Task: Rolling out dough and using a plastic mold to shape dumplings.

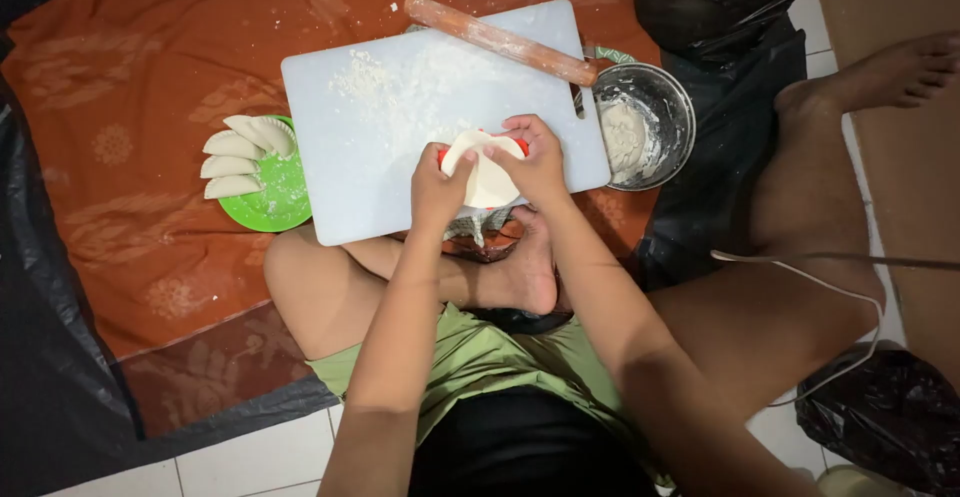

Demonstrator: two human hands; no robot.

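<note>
1. The left hand (437, 189) and the right hand (532, 162) are close together, both closed on a thin round white sheet of dough (482, 167) laid over a small red plastic press mould (521, 145), of which only slivers of red show at the edges.
2. The dough sits between the two hands, held just above the near edge of the white rectangular plastic cutting board (370, 137), which lies on an orange patterned cloth (130, 77) on the floor.
3. By its look the dough is light, soft and limp: it would likely stretch or tear if pinched hard or lifted by one edge (the flour scattered on the board suggests it is tacky too).
4. The safer hold appears to be the stiff mould beneath it, with fingertips only pressing lightly at the dough's rim, as both hands do here.
5. Beyond the hands, a floured wooden rolling pin (500, 39) rests across the board's far corner.
6. Just right of the right hand stands a round steel bowl (672, 107) with dough remnants inside.
7. Well to the left of the left hand, a green round plate (280, 197) carries folded half-moon pastries (235, 157).
</note>
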